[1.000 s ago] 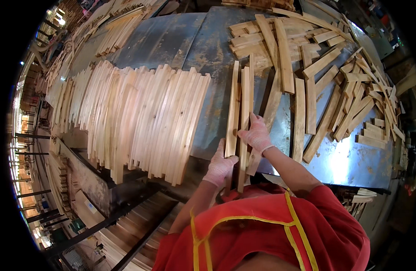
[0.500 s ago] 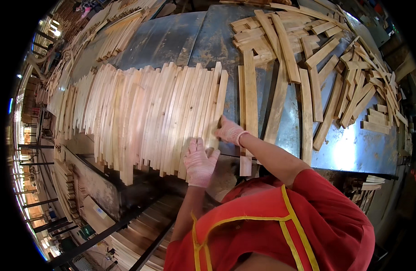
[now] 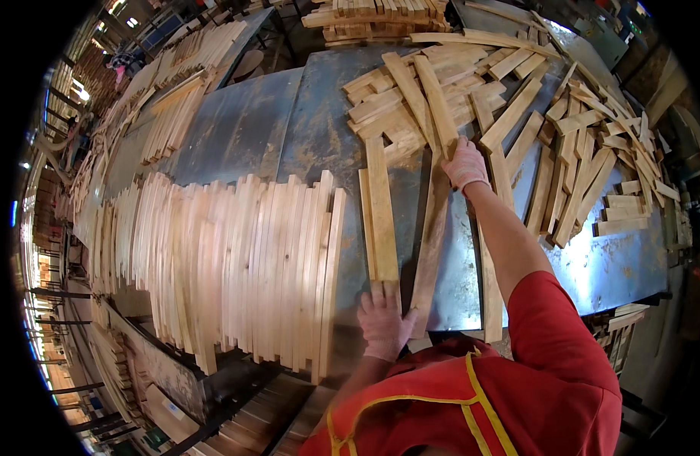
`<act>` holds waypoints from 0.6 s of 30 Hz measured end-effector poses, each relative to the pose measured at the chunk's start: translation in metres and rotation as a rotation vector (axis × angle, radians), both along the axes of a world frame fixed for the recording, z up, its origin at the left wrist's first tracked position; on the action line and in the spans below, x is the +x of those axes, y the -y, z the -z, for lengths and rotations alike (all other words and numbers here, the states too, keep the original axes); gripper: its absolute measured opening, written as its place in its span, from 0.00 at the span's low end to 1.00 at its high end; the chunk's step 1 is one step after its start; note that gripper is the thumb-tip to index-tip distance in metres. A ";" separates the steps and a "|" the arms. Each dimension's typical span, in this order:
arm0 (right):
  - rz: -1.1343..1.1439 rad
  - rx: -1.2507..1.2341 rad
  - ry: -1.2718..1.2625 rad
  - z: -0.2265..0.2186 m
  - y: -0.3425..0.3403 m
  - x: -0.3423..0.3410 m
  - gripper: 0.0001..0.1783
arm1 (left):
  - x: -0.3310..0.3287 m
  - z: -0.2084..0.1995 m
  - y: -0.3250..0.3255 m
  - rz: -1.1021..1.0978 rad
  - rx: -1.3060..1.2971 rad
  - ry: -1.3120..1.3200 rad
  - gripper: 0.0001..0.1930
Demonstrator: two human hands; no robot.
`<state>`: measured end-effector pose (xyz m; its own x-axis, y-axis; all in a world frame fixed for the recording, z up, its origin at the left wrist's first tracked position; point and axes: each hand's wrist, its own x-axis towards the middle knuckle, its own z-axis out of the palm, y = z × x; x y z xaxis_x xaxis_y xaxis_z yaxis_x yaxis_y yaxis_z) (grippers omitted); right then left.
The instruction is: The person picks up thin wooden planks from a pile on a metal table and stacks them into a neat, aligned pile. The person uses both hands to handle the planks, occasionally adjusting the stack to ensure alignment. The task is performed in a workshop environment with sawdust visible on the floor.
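My left hand (image 3: 385,323), in a pale pinkish glove, lies with fingers spread over the near end of a wooden board (image 3: 382,216). Its thumb reaches toward the near end of a longer, darker board (image 3: 430,247). Farther off, my right hand (image 3: 465,164), gloved alike, has its fingers bent at the far end of that longer board, by the edge of a loose board pile (image 3: 410,106). The fingertips' underside is hidden. Left of my left hand, a row of pale wooden strips (image 3: 247,266) lies side by side.
All this lies on a worn metal tabletop (image 3: 247,121). Jumbled short boards (image 3: 581,163) cover the right side. A stack of boards (image 3: 376,19) stands beyond the far edge. More strips (image 3: 173,121) lie at the far left.
Both hands have left the right end of the pale strip row. My left hand moved right onto a board's near end; my right hand reached away to the longer board. The view shifted.
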<state>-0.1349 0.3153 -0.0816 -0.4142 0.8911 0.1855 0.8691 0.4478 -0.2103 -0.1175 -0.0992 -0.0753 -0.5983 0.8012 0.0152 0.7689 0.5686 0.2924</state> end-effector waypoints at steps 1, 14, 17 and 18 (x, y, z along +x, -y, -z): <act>-0.001 -0.125 0.015 -0.008 -0.010 0.003 0.38 | -0.006 0.000 -0.005 -0.037 -0.023 0.103 0.49; -0.190 -1.431 -0.894 -0.003 0.228 0.084 0.42 | -0.060 -0.014 0.046 -0.558 0.661 1.707 0.42; -0.255 -1.102 -0.347 0.011 0.285 0.083 0.48 | -0.046 0.003 0.083 -0.483 0.509 1.550 0.38; -0.283 -1.096 -0.234 0.014 0.302 0.084 0.50 | -0.041 0.013 0.096 -0.455 0.436 1.443 0.37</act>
